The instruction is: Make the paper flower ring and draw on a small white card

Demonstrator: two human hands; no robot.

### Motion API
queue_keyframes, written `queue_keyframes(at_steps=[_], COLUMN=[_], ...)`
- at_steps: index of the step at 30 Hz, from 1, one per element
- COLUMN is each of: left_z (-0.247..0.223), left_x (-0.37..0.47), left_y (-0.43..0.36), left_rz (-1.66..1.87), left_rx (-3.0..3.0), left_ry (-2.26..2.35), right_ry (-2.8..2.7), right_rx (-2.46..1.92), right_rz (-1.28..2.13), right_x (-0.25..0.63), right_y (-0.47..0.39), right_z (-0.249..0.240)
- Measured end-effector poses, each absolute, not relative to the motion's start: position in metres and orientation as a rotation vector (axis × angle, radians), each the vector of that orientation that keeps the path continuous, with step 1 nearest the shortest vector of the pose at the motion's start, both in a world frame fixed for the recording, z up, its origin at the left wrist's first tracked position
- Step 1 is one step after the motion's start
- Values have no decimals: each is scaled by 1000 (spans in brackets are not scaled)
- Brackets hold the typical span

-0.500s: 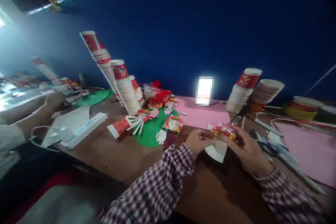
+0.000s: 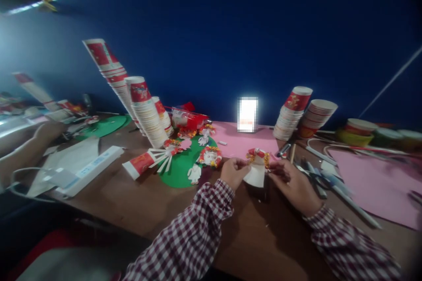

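"Head view: what's in the hands?"
"The left hand [image 2: 232, 173] pinches the edge of a white paper piece [image 2: 256, 176]; the right hand [image 2: 296, 186] touches its yellow trim [image 2: 267, 161], blur hiding whether it grips."
"Where's that piece?"
"Above the brown table [image 2: 138, 204], near the pink sheet [image 2: 262, 141]. The screen [image 2: 247, 115] behind is pixelated; both sleeves [image 2: 184, 235] are cut off."

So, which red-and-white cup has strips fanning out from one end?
The loose cup lying on its side, left of the nearer green sheet, its splayed end towards it. The cups nested in stacks show no such strips.
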State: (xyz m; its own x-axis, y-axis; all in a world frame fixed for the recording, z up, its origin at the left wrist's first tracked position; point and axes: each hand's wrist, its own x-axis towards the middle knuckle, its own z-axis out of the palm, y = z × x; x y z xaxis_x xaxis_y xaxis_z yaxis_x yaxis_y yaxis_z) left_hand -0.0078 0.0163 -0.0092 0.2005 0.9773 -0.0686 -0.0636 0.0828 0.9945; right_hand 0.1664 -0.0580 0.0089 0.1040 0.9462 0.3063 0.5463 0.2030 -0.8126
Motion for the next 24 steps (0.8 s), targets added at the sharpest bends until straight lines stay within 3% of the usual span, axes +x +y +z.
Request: queue_keyframes(at_steps=[11,24], left_z=[-5,2], left_x=[-7,-2], left_y=[11,0], left_rz=[1015,830], left_rx=[1237,1186], left_ry=[985,856], right_ry=[-1236,-1311], right_rx=[-1289,-1328], right_rz=[965,903], right_x=[165,168], right_y=[-53,-51], right_z=[6,5])
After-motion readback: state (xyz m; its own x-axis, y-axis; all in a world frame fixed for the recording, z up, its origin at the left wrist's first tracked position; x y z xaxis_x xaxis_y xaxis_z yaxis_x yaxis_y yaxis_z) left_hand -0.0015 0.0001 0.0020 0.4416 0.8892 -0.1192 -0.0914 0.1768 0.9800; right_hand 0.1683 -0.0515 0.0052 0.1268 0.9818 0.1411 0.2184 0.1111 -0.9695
